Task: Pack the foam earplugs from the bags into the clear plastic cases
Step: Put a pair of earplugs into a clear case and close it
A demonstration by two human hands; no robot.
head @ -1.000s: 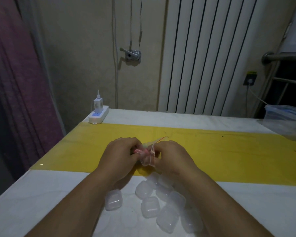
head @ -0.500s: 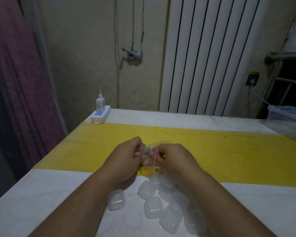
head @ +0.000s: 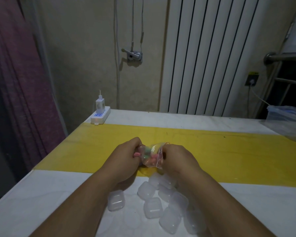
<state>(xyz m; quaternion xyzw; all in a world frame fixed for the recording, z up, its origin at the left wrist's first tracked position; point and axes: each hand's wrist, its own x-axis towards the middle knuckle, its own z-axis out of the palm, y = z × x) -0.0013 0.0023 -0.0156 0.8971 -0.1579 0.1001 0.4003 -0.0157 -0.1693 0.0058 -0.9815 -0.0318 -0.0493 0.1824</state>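
While clutching the earplug bag point(head: 151, 159) over the yellow strip point(head: 229, 159) of the tabletop point(head: 41, 202): left hand point(head: 125, 159) curled round its bulging end, right hand point(head: 176, 159) pinching its red-zip mouth. Lies crosswise, mouth rightward; clear cases point(head: 152, 207) just below, toward the wrists.

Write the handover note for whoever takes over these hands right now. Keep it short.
Left hand: grips the left end of the small bag. Right hand: pinches its red-lined zip edge.
Coloured earplugs are inside the bag, held above the yellow strip. Clear cases lie clustered on the white table, below the hands.
Done: bag in hand; no case visibly filled.
Left: open bag, take earplugs out, pack the cases.
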